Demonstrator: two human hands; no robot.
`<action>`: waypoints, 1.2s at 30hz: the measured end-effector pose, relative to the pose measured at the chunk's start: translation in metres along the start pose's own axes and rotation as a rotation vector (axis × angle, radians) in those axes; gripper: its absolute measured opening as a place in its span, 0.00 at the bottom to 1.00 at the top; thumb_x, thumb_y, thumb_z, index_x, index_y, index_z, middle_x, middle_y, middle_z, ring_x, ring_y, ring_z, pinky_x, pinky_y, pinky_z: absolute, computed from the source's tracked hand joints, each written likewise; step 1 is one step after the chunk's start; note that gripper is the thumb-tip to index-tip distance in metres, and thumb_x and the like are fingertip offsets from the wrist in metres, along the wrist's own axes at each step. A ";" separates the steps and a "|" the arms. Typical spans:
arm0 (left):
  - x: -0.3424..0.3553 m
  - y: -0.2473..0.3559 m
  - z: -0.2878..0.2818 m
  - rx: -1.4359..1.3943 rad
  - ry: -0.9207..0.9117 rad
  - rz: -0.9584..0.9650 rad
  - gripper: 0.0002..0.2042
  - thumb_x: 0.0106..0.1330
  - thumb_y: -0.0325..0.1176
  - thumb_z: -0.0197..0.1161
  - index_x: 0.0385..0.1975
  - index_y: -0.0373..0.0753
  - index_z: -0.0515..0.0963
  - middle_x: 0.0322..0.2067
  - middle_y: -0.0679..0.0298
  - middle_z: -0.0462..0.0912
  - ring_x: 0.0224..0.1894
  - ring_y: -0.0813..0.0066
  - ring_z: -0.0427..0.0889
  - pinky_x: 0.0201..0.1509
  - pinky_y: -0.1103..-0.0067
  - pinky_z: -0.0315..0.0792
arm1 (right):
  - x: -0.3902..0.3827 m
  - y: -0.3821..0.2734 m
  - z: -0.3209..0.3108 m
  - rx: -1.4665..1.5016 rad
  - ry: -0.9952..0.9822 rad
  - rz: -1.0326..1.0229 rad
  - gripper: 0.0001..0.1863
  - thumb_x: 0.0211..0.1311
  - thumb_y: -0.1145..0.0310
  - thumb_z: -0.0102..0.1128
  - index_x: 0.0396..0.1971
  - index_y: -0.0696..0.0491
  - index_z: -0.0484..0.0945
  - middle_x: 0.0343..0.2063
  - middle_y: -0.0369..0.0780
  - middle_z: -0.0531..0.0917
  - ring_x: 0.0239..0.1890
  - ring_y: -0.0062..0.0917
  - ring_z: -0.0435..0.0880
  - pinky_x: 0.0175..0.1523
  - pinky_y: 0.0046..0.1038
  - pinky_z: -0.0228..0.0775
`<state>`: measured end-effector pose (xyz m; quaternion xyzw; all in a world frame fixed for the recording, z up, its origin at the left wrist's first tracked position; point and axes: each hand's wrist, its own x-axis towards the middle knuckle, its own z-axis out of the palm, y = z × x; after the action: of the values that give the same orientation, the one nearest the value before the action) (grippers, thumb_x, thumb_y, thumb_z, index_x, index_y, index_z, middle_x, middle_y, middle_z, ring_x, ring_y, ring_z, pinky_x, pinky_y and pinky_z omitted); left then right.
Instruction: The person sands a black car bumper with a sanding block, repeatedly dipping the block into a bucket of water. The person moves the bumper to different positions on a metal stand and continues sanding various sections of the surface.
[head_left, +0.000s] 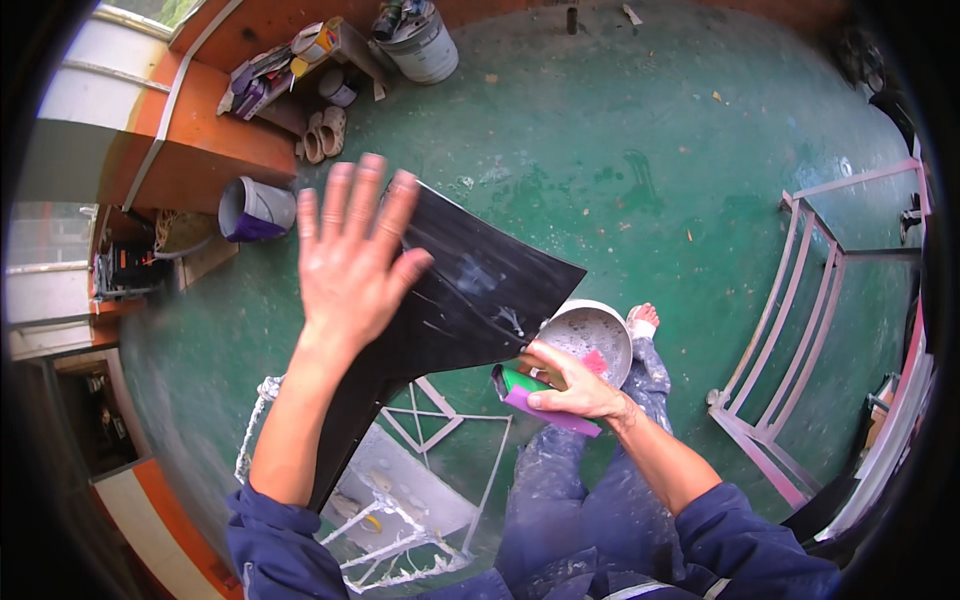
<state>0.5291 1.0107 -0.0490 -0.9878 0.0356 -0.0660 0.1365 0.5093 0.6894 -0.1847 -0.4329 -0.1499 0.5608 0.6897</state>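
Observation:
A glossy black panel (475, 275) with pale streaks and smears spans the middle of the view, its narrower part running down toward my left arm. My left hand (350, 260) is over its left edge, fingers spread and nothing gripped; whether the palm touches the panel I cannot tell. Just below the panel's lower right corner, my right hand (575, 385) grips a green sanding block (515, 382) with a purple abrasive sheet (550, 410) along its underside. Beyond that hand, a round bucket (590, 325) holds bubbly liquid and a pink piece (595, 362).
White-crusted metal frames and a grey tray (420, 480) stand at lower left. A pinkish metal rack (800, 320) is on the right. A bucket (257, 210), clogs (325, 135), a cluttered bench (340, 50) and a paint pail (420, 50) line the far left.

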 end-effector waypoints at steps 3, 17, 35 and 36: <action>-0.003 -0.026 0.015 -0.313 -0.138 -0.439 0.40 0.78 0.65 0.56 0.82 0.46 0.62 0.79 0.47 0.65 0.78 0.42 0.68 0.78 0.52 0.65 | 0.003 0.010 0.004 0.044 0.087 -0.036 0.43 0.70 0.61 0.73 0.78 0.58 0.63 0.73 0.41 0.74 0.65 0.27 0.73 0.76 0.37 0.63; -0.114 0.175 -0.002 -1.472 0.749 -0.825 0.13 0.72 0.21 0.68 0.46 0.40 0.70 0.39 0.63 0.71 0.35 0.70 0.75 0.45 0.72 0.76 | -0.021 -0.050 0.041 -0.889 0.637 -0.293 0.43 0.60 0.66 0.81 0.75 0.57 0.73 0.65 0.53 0.77 0.64 0.42 0.81 0.70 0.40 0.73; -0.092 0.221 0.066 -2.940 0.560 -1.305 0.44 0.71 0.75 0.54 0.75 0.44 0.70 0.68 0.61 0.80 0.65 0.61 0.82 0.63 0.64 0.83 | 0.029 -0.042 0.034 -1.631 0.827 -0.618 0.34 0.53 0.63 0.81 0.64 0.48 0.86 0.67 0.55 0.73 0.53 0.50 0.73 0.58 0.47 0.73; -0.094 0.222 0.062 -2.930 0.539 -1.340 0.46 0.71 0.77 0.50 0.75 0.44 0.70 0.70 0.60 0.79 0.67 0.61 0.82 0.65 0.63 0.84 | 0.036 -0.049 0.035 -1.604 0.855 -0.638 0.33 0.54 0.64 0.80 0.64 0.49 0.86 0.66 0.56 0.73 0.52 0.49 0.73 0.57 0.47 0.73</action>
<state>0.4333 0.8225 -0.1802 0.0644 0.3251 0.1827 0.9256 0.5284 0.7368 -0.1374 -0.8822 -0.3354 -0.1275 0.3049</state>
